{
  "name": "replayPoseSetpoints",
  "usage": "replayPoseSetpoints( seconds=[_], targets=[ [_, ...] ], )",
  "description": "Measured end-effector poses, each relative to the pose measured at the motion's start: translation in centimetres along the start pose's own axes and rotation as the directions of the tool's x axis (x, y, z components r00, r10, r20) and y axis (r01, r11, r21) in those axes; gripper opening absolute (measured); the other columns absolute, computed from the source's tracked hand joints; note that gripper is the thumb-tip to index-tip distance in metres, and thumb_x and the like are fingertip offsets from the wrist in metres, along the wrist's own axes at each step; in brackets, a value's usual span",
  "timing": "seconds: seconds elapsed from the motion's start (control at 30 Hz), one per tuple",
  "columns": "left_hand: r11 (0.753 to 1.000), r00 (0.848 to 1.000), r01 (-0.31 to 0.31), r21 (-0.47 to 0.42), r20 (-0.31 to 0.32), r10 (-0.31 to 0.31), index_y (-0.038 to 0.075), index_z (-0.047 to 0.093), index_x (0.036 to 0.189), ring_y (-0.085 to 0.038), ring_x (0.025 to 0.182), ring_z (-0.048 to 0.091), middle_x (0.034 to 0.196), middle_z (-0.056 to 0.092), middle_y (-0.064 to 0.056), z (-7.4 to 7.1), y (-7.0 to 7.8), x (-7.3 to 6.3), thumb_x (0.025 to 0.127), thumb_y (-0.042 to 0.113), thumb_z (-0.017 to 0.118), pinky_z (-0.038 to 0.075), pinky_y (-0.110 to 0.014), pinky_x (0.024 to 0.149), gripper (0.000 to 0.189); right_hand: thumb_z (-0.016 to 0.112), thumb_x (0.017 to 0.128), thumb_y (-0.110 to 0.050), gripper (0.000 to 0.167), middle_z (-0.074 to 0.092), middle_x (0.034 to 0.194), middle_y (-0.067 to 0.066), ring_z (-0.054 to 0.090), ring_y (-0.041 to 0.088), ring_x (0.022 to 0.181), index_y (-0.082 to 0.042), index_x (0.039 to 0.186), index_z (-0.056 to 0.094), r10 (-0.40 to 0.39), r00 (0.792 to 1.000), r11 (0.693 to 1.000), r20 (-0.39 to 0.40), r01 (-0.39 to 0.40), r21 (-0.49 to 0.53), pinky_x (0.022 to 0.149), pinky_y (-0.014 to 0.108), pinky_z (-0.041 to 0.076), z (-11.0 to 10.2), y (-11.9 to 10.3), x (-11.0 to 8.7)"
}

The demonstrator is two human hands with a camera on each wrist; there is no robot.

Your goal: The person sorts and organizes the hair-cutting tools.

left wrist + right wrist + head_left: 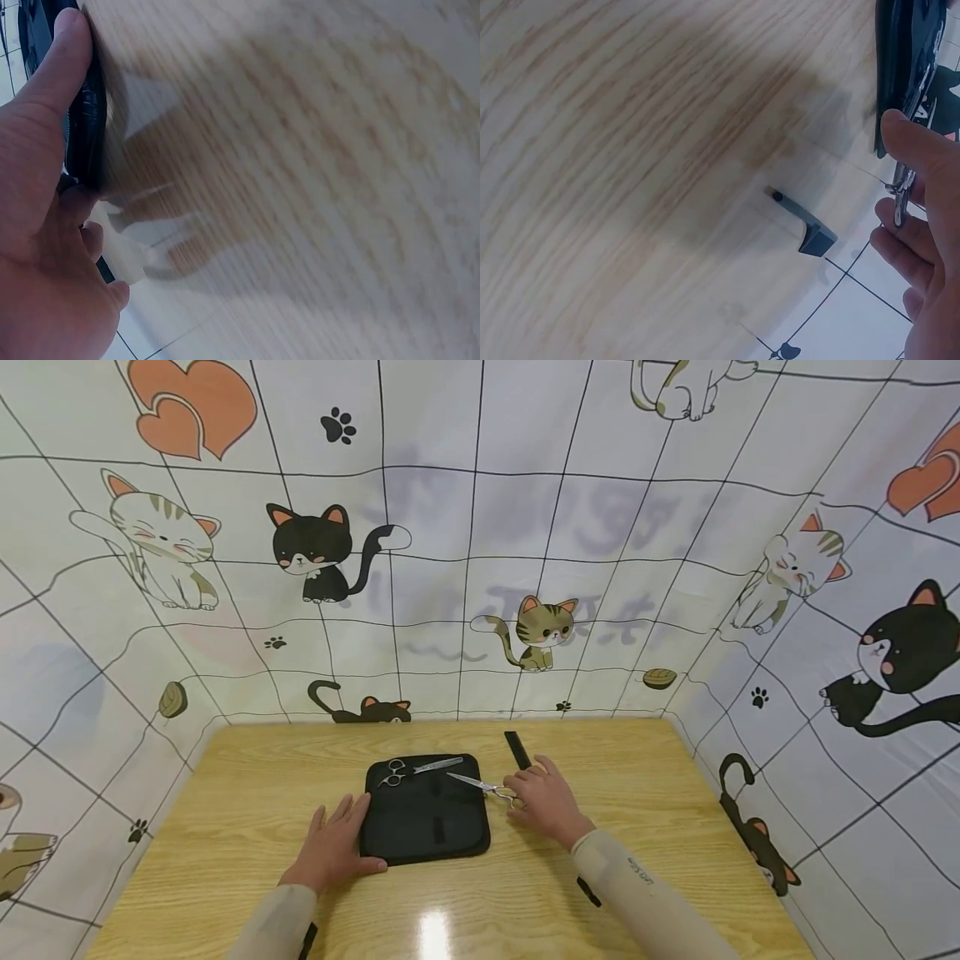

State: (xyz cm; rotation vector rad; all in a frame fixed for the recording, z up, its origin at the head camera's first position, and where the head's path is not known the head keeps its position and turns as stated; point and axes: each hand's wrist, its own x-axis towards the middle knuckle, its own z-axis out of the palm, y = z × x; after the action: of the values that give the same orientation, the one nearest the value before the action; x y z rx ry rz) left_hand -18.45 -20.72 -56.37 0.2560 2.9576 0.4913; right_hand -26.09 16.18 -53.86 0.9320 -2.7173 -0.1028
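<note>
A black case point(427, 827) with rounded corners lies flat on the table. On its far left part rests a pair of silver scissors point(393, 772) with a toothed-looking blade. My right hand point(546, 797) pinches a second pair of silver scissors point(491, 788) by the handles, at the case's right side. Their blades point left over the case; in the right wrist view the handle point(901, 202) shows between thumb and fingers. My left hand point(333, 847) touches the case's left edge with fingers extended, its thumb at the near left corner.
Just beyond my right hand lies a narrow black object point(517, 750), bent at one end in the right wrist view; its kind is unclear. The wooden table point(637, 777) meets cloth walls point(442, 527) printed with cats at the back and both sides.
</note>
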Motion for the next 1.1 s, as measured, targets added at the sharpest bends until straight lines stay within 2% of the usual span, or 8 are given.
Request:
replayPoseSetpoints(
  seconds=[0.1,0.27,0.47,0.7,0.87,1.1],
  targets=[
    [1.000,1.000,-0.004,-0.006,0.010,0.004,0.006,0.028,0.153,-0.038,0.148,0.026,0.155,0.038,-0.018,-0.1,0.0,0.1,0.063,0.061,0.082,0.010,-0.066,0.117,0.119,0.084,0.072,-0.045,0.046,0.073,0.105,-0.004,0.067,0.018,0.100,-0.023,0.110,0.069,-0.012,1.000,1.000,0.026,0.012,0.015,0.115,0.046,0.034,-0.2,0.3,0.1],
    [1.000,1.000,-0.022,0.016,0.012,0.022,0.007,0.029,0.153,-0.037,0.147,0.027,0.155,0.038,-0.018,-0.1,0.0,0.3,0.062,0.061,0.082,0.011,-0.064,0.118,0.119,0.085,0.071,-0.043,0.045,0.073,0.104,-0.004,0.067,0.019,0.100,-0.023,0.108,0.069,-0.043,0.999,0.999,0.025,0.042,0.025,0.115,0.047,0.035,-0.4,0.6,0.1],
    [0.998,0.999,-0.032,0.057,0.010,0.032,0.006,0.029,0.153,-0.036,0.147,0.028,0.154,0.038,-0.019,0.3,-0.1,0.5,0.062,0.064,0.081,0.011,-0.063,0.119,0.119,0.085,0.070,-0.044,0.046,0.073,0.104,-0.006,0.068,0.016,0.100,-0.025,0.108,0.069,-0.076,0.997,0.997,0.013,0.077,-0.016,0.115,0.046,0.035,-0.1,0.5,0.3],
    [0.995,0.999,-0.046,0.090,0.000,0.046,0.005,0.031,0.152,-0.036,0.146,0.030,0.154,0.039,-0.018,0.4,-0.1,0.7,0.061,0.064,0.081,0.011,-0.062,0.120,0.119,0.087,0.070,-0.039,0.045,0.072,0.105,-0.006,0.067,0.015,0.102,-0.026,0.110,0.071,-0.092,0.995,0.996,-0.034,0.091,-0.019,0.114,0.047,0.037,0.5,0.2,0.7],
    [0.993,0.999,-0.031,0.115,0.025,0.029,0.005,0.030,0.152,-0.034,0.148,0.028,0.155,0.037,-0.017,0.3,0.2,0.7,0.063,0.064,0.080,0.010,-0.061,0.121,0.118,0.087,0.071,-0.036,0.047,0.072,0.109,-0.004,0.067,0.017,0.104,-0.025,0.113,0.070,-0.097,0.994,0.995,-0.047,0.096,-0.013,0.114,0.049,0.036,0.8,-0.1,1.1],
    [0.990,0.999,-0.032,0.141,0.020,0.029,0.005,0.032,0.152,-0.034,0.147,0.029,0.155,0.039,-0.016,-0.1,0.5,0.3,0.063,0.065,0.079,0.014,-0.062,0.120,0.117,0.087,0.070,-0.032,0.047,0.072,0.110,0.000,0.067,0.020,0.103,-0.024,0.114,0.071,-0.085,0.993,0.996,-0.076,0.087,0.015,0.112,0.051,0.037,1.3,-0.5,1.6]
  ],
)
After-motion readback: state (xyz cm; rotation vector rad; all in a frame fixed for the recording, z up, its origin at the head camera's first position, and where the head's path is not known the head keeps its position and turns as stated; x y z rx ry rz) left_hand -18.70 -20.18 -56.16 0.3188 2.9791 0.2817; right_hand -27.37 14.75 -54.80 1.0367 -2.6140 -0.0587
